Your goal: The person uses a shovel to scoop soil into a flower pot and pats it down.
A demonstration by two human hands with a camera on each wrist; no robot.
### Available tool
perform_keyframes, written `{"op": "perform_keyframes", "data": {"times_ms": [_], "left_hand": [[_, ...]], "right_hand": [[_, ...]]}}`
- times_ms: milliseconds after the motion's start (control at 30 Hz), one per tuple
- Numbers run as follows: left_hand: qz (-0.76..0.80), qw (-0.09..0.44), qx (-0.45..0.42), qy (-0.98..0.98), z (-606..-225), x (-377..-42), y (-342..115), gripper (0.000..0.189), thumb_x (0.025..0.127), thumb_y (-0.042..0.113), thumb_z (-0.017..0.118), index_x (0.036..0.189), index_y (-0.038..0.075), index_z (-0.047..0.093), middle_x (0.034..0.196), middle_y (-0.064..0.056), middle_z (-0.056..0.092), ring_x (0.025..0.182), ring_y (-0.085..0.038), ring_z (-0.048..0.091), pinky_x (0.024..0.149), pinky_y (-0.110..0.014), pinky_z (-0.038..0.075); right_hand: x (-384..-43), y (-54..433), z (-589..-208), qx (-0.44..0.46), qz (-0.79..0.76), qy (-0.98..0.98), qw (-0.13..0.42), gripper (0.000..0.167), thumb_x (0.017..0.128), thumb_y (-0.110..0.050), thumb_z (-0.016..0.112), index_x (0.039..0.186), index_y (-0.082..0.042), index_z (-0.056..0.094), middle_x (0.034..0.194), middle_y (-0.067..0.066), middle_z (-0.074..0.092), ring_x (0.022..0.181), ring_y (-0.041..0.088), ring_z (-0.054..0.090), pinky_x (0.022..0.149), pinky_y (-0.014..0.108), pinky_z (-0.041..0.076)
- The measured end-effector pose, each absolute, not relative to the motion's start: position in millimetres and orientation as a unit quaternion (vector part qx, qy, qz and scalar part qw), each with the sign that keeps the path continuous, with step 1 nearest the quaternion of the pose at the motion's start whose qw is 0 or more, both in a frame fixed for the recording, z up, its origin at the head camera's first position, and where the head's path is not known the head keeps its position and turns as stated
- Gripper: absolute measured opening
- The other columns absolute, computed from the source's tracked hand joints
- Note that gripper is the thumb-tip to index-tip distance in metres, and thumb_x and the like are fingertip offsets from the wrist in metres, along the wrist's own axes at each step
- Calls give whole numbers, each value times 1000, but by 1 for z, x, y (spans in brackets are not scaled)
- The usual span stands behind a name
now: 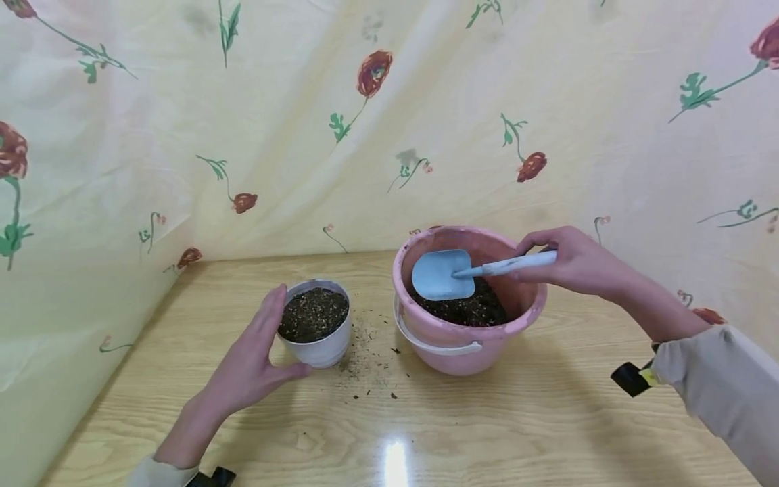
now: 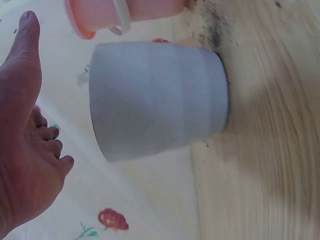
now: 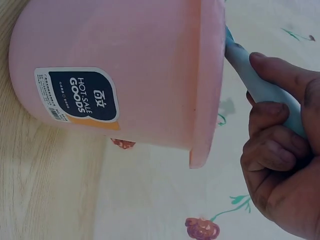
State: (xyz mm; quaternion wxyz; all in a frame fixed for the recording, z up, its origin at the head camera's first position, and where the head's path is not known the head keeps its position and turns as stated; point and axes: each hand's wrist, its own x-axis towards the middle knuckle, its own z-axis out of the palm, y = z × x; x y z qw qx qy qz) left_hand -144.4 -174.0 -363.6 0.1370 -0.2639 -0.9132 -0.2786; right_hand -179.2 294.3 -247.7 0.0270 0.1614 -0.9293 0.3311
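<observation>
My right hand (image 1: 572, 264) grips the pale handle of a light blue hand shovel (image 1: 443, 275), fingers curled round it. Its blade is over the mouth of a pink bucket (image 1: 462, 355), with dark soil (image 1: 465, 308) visible below. In the right wrist view the handle (image 3: 265, 85) is held beside the bucket's rim. To the left, a white flowerpot (image 1: 322, 350) stands filled with dark soil (image 1: 313, 314). My left hand (image 1: 252, 358) is beside it, fingers extended and thumb spread; the left wrist view shows a gap between hand and flowerpot (image 2: 155, 100).
Spilled soil crumbs (image 1: 371, 352) lie on the wooden table (image 1: 341, 439) between pot and bucket. The bucket's white carrying handle (image 1: 444, 350) hangs down its front. A flower-patterned cloth (image 1: 292, 122) rises behind the table and along its left side.
</observation>
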Motion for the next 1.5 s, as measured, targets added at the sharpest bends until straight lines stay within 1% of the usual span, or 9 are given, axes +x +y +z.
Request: {"op": "perform_keyframes", "data": {"times_ms": [100, 267, 567, 700, 833, 1000, 1167, 1333, 1500], "left_hand": [[-276, 134, -263, -915, -366, -145, -182, 130, 65, 40, 88, 156, 19, -2, 161, -11, 6, 145, -39, 10, 107, -65, 22], [-272, 117, -253, -921, -369, -143, -195, 127, 69, 49, 83, 156, 18, -4, 162, -9, 2, 146, -37, 5, 109, -64, 19], [-280, 107, -236, -925, -379, -142, -208, 123, 72, 45, 82, 156, 19, -4, 162, -10, 1, 146, -37, 4, 107, -66, 20], [-282, 107, -229, -925, -381, -145, -209, 121, 74, 44, 81, 156, 17, -4, 161, -14, 3, 145, -40, 5, 107, -67, 19], [-313, 88, -206, -923, -382, -149, -212, 118, 78, 42, 79, 155, 17, -6, 160, -17, 2, 144, -43, 7, 107, -67, 19], [-337, 65, -179, -922, -385, -149, -216, 118, 78, 42, 79, 155, 17, -7, 160, -18, 1, 142, -46, 10, 106, -67, 21], [-342, 62, -173, -922, -389, -146, -219, 118, 78, 42, 79, 155, 17, -7, 160, -17, 1, 142, -46, 11, 106, -67, 21], [-346, 59, -172, -921, -392, -144, -219, 117, 78, 42, 79, 155, 18, -6, 160, -17, 1, 142, -47, 12, 106, -67, 20], [-352, 61, -168, -919, -398, -142, -221, 111, 82, 38, 76, 156, 18, -5, 160, -18, 3, 142, -47, 11, 106, -67, 20]], "right_hand": [[-186, 294, -250, 195, 320, -927, 19, 18, 80, -25, 80, 89, -13, 70, 52, -8, 33, 47, 8, 30, 44, 29, 32], [-195, 296, -254, 234, 301, -925, 14, 16, 80, -22, 80, 87, -13, 68, 55, -8, 43, 49, 7, 35, 46, 27, 34], [-209, 286, -256, 230, 292, -928, -31, 23, 78, -25, 80, 82, -8, 65, 52, -8, 39, 46, 5, 36, 43, 24, 31], [-211, 282, -256, 229, 291, -928, -39, 24, 78, -25, 80, 80, -7, 65, 52, -7, 43, 46, 6, 40, 44, 24, 33], [-214, 278, -256, 228, 279, -931, -50, 25, 78, -28, 80, 80, -8, 65, 54, -6, 46, 48, 8, 43, 46, 24, 36], [-215, 274, -257, 222, 265, -937, -53, 24, 77, -28, 81, 79, -9, 66, 55, -5, 46, 50, 10, 44, 48, 25, 37], [-217, 270, -261, 248, 236, -938, -51, 22, 75, -31, 81, 78, -14, 67, 58, -6, 51, 54, 11, 47, 53, 25, 40], [-216, 269, -264, 256, 222, -940, -42, 21, 74, -31, 82, 76, -16, 67, 58, -7, 52, 55, 10, 47, 54, 25, 39], [-217, 267, -270, 268, 198, -943, -27, 20, 75, -32, 81, 76, -19, 67, 60, -9, 53, 59, 10, 47, 56, 26, 40]]}}
